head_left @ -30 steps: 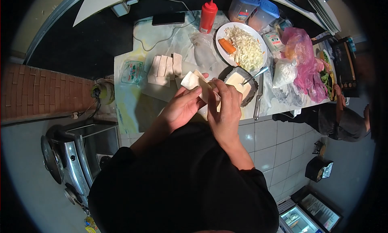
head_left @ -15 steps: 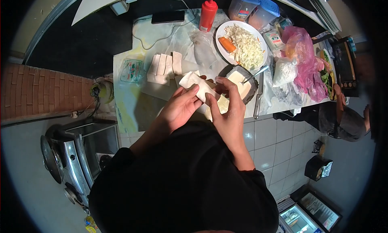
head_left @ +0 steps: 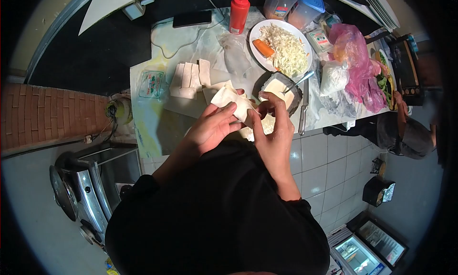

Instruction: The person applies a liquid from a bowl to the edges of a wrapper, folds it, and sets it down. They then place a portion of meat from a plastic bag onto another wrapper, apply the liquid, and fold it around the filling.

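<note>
A pale spring roll (head_left: pixel 226 98) is held up over the near edge of the table, its wrapper partly loose at the right end. My left hand (head_left: pixel 211 128) grips it from the left, thumb on top and fingers beneath. My right hand (head_left: pixel 275 132) pinches the wrapper at the right end; the fingertips partly hide that end. Just beyond lie several finished rolls (head_left: pixel 186 79) side by side. Beside my right hand stands a dark bowl (head_left: pixel 298 104) of creamy white paste (head_left: pixel 275 88) with a spoon (head_left: pixel 301 80) in it. More wrapper sheets (head_left: pixel 264 126) show below my hands.
A white plate (head_left: pixel 256 35) bears shredded cabbage (head_left: pixel 290 50) and a carrot piece (head_left: pixel 263 48). A knife (head_left: pixel 303 117) lies right of the bowl. Behind are a red squeeze bottle (head_left: pixel 239 15), a phone (head_left: pixel 192 19) and a cable. Pink plastic bags (head_left: pixel 355 50) and another person (head_left: pixel 405 136) are at right.
My fingers have shifted on the spring roll, and its wrapper now looks flatter and looser at the right end. The whole view has moved slightly.
</note>
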Demonstrator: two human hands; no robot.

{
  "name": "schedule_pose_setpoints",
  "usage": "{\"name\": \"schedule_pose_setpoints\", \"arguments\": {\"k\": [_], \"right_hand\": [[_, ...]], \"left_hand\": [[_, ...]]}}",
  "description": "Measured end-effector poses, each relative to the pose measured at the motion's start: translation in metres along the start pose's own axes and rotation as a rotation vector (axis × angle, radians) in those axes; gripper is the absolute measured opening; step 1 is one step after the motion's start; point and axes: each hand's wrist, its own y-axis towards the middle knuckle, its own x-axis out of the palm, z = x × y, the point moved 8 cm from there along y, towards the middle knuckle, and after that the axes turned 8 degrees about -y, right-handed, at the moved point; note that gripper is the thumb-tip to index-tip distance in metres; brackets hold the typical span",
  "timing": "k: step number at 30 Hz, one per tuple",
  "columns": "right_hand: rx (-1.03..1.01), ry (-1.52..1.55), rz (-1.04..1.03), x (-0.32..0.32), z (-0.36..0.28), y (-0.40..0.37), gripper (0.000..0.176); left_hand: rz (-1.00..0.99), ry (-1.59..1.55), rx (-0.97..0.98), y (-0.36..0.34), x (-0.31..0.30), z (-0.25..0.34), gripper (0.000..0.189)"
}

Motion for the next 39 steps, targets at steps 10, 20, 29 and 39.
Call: {"name": "schedule_pose_setpoints", "arguments": {"k": [10, 20, 29, 39], "right_hand": [[-0.077, -0.104, 0.050, -0.006, -0.011, 0.001, 0.036], [-0.065, -0.033, 0.084, -0.012, -0.008, 0.005, 0.044], [0.037, 0.227, -0.011, -0.002, 0.006, 0.005, 0.047], [0.062, 0.303, -0.105, 0.002, 0.016, 0.006, 0.045]], "left_hand": [[-0.052, 0.017, 0.001, 0.000, -0.001, -0.001, 0.042], [-0.077, 0.046, 0.028, -0.002, 0.005, 0.005, 0.041], [-0.095, 0.051, 0.013, -0.003, 0.011, 0.007, 0.041], [0.022, 0.117, -0.027, -0.003, -0.023, 0.001, 0.036]]}}
